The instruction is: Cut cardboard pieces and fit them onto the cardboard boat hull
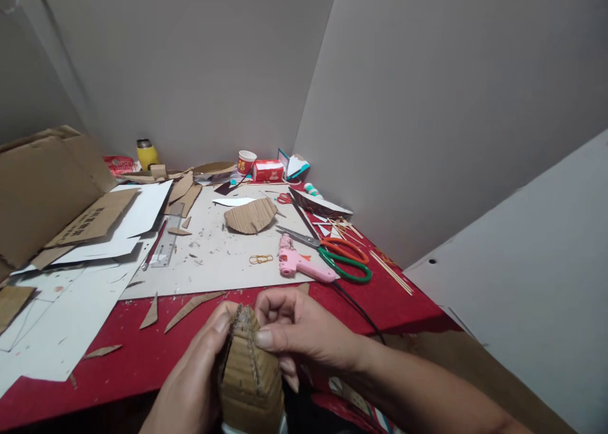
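Between my two hands is a folded cardboard piece (247, 374), narrow at its far end, with rough corrugated edges along its seams. My left hand (199, 364) wraps its left side, the thumb lying along the edge near the tip. On the right, my right hand (304, 329) pinches the other edge between thumb and curled fingers. The lower end of the piece runs out of view at the bottom. Just beyond my right hand lies a pink glue gun (304, 266), its dark cord trailing toward me. Scissors (332, 250) with orange and green handles rest beside it.
A pale board (209, 269) on the red tablecloth (142, 358) bears a cut cardboard piece (251, 216), a paper clip (261, 259) and a clear ruler (167, 241). A large cardboard box (47, 180) stands left. Thin sticks (392, 272) lie right, near the wall.
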